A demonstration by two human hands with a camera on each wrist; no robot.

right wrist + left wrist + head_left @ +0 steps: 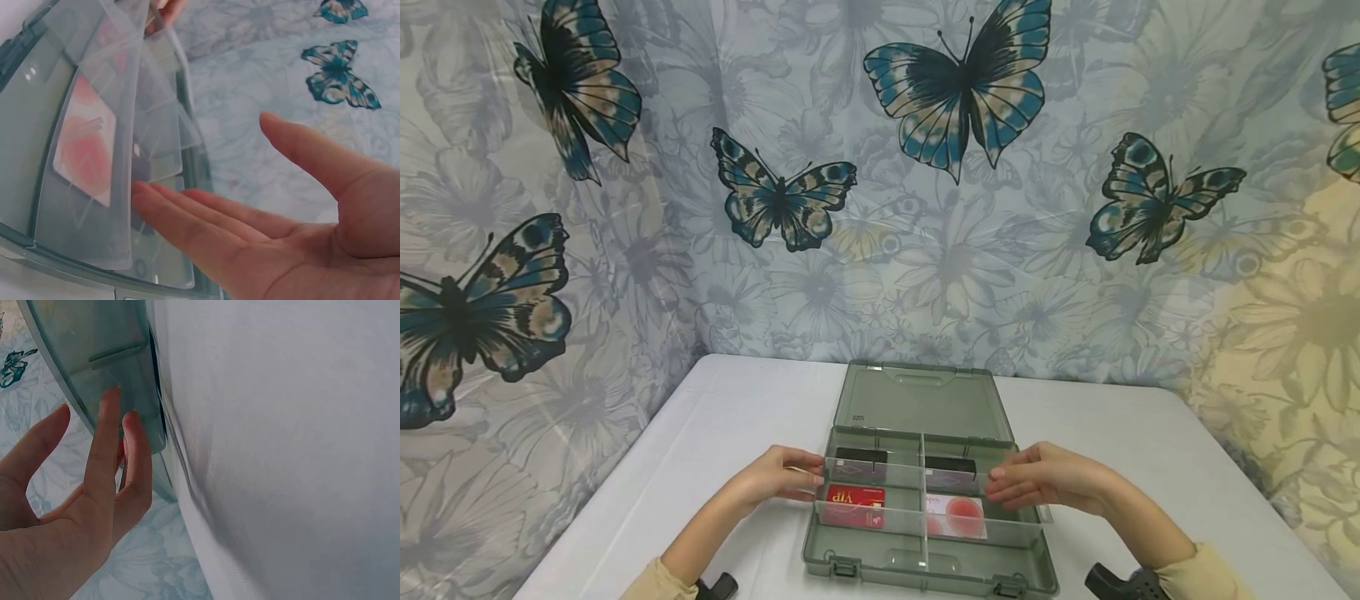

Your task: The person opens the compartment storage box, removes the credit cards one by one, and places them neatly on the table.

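Observation:
A green translucent plastic case (891, 557) lies on the table with its lid (925, 404) folded back. Clear dividers (917, 468) split its tray into compartments; they stick up above the side walls. A red card (854, 505) marked VIP is in the left half, and a pink-and-white card (957, 515) in the right half. Behind them are a dark card (861, 457) and a second dark card (951, 465). My left hand (778, 477) is at the case's left side, fingers extended and loosely spread. My right hand (269, 237) has its fingertips right at a divider's edge, thumb held apart.
The case stands on a white-covered table (715, 425). Two latches, a left one (845, 567) and a right one (1009, 586), sit on its front edge. A butterfly-printed curtain (820, 292) hangs behind and beside the table.

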